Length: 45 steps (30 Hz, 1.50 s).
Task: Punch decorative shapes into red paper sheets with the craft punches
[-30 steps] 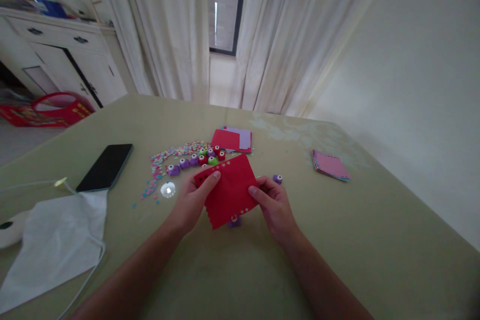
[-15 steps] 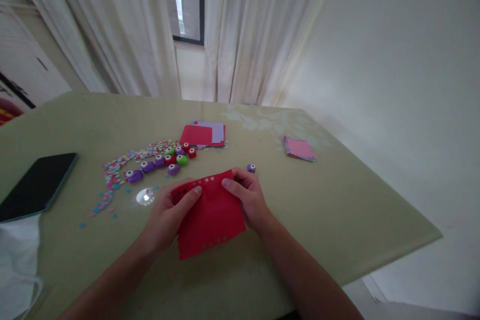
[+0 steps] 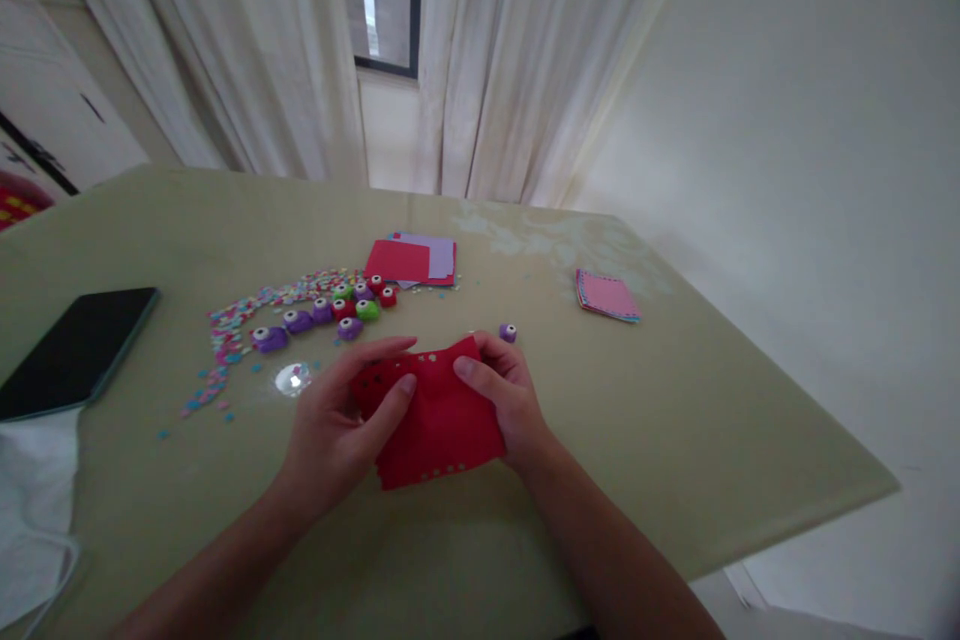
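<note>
Between my two hands, above the table, is a red sheet of paper (image 3: 442, 425) with small shapes punched along its edges. My left hand (image 3: 341, 420) grips its left side, thumb on the near face and fingers behind. At the upper right corner, my right hand (image 3: 506, 395) pinches the sheet between thumb and fingers. Just beyond the right hand sits a small purple craft punch (image 3: 508, 332) with an eye-like top. More punches in purple, green and red stand in a group (image 3: 322, 310) past my left hand.
Tiny coloured paper cut-outs (image 3: 232, 320) lie scattered at the left. Red and lilac sheets (image 3: 401, 260) are stacked at the back, a pink-topped stack (image 3: 609, 296) at the right. A dark phone (image 3: 79, 345) and a white cloth-like item (image 3: 34, 520) lie at the left on the green table (image 3: 660, 420).
The view has swung right. The red paper has been turned, and my right hand has shifted from its right edge to its upper right corner. My left fingers have lifted slightly along the top edge.
</note>
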{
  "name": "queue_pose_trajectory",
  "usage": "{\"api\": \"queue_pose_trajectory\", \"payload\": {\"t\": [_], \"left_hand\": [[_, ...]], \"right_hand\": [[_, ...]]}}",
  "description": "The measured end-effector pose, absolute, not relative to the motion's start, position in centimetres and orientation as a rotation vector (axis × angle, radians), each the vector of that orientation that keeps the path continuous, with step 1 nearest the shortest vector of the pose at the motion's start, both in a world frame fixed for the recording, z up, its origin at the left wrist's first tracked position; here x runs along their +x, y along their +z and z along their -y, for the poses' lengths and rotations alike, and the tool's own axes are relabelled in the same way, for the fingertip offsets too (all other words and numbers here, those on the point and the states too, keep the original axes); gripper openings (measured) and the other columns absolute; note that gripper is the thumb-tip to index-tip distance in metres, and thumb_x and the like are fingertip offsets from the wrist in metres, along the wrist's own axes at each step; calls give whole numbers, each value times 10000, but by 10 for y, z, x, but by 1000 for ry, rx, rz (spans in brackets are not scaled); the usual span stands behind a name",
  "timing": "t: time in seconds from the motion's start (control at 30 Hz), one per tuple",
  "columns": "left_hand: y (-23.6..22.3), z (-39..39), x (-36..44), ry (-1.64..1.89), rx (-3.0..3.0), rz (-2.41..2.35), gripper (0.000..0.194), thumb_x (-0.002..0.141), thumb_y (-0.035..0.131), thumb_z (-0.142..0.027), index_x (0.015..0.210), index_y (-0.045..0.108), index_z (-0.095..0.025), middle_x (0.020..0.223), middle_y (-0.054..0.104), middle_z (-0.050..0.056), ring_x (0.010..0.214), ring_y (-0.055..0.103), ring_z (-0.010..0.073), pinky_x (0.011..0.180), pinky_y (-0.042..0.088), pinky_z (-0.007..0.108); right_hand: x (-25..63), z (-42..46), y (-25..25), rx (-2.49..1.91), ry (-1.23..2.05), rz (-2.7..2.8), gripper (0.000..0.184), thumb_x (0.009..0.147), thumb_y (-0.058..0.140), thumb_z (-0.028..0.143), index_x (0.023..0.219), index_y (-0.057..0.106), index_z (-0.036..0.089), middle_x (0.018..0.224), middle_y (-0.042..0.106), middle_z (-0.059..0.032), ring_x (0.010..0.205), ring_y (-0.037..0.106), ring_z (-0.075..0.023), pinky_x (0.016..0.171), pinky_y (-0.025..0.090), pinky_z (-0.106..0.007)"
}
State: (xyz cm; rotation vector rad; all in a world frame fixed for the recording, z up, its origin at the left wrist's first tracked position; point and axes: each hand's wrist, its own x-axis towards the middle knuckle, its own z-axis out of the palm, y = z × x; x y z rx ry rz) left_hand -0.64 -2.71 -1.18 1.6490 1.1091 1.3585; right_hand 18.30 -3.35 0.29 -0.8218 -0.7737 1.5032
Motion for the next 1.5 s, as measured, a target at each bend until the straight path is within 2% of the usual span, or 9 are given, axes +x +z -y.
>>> {"api": "queue_pose_trajectory", "payload": {"t": [0.1, 0.2, 0.47, 0.67, 0.93, 1.03, 1.27, 1.4, 1.5], "left_hand": [[-13, 25, -7, 1456, 1959, -1052, 324, 956, 720, -217, 1266, 750, -304, 1279, 742, 68, 1172, 703, 263, 1013, 573, 411], [-10, 23, -7, 1503, 2209, -1053, 338, 960, 683, -126, 1248, 743, -291, 1337, 719, 73, 1218, 668, 264, 1070, 520, 461], [-6, 25, -3, 1586, 2282, -1057, 247, 979, 713, -147, 1195, 759, -258, 1162, 762, 73, 1043, 701, 232, 936, 556, 392], [-9, 25, -3, 1619, 2338, -1069, 324, 960, 723, -104, 1228, 763, -283, 1181, 780, 69, 1034, 710, 243, 946, 520, 435], [-4, 25, -2, 1607, 2233, -1023, 278, 970, 726, -145, 1204, 774, -288, 1070, 806, 38, 967, 732, 218, 900, 545, 391], [-4, 25, -2, 1568, 2229, -967, 261, 957, 751, -148, 1189, 759, -269, 1040, 816, 26, 950, 737, 208, 913, 538, 385], [-2, 25, -2, 1567, 2168, -946, 211, 943, 784, -154, 1122, 786, -266, 1052, 812, 28, 953, 719, 196, 881, 538, 364], [0, 24, -3, 1564, 2174, -975, 163, 933, 801, -173, 1064, 801, -271, 1000, 817, 12, 906, 713, 189, 857, 534, 360], [-1, 21, -4, 1560, 2194, -983, 145, 940, 789, -177, 1047, 807, -273, 982, 820, 12, 897, 710, 195, 850, 529, 372]], "right_hand": [[182, 34, 1, -846, 1468, 809, 276, 693, 952, 410, 806, 764, 242, 748, 746, 23, 585, 599, -127, 560, 487, -230], [181, 35, -2, -854, 1443, 843, 256, 716, 942, 414, 822, 775, 251, 765, 747, 21, 610, 596, -132, 582, 486, -237], [181, 33, -2, -881, 1459, 899, 266, 737, 944, 424, 793, 763, 238, 750, 729, 19, 618, 585, -128, 593, 475, -237], [177, 34, -5, -851, 1466, 928, 225, 745, 954, 360, 807, 770, 245, 760, 729, 21, 645, 595, -131, 622, 476, -245], [178, 34, -5, -898, 1427, 885, 264, 707, 949, 470, 777, 802, 261, 758, 715, 2, 656, 575, -159, 618, 480, -276], [180, 34, -5, -895, 1410, 936, 262, 734, 932, 485, 758, 797, 262, 746, 696, -2, 653, 554, -161, 602, 455, -277], [185, 32, -6, -866, 1303, 1131, 160, 852, 859, 426, 803, 829, 277, 799, 690, -16, 765, 577, -191, 700, 468, -308], [189, 31, -4, -898, 1206, 1287, 261, 938, 762, 475, 806, 836, 261, 799, 677, -34, 778, 577, -207, 752, 473, -343], [188, 31, -4, -911, 1155, 1281, 258, 938, 764, 462, 788, 822, 259, 791, 683, -31, 767, 578, -204, 734, 467, -338]]}}
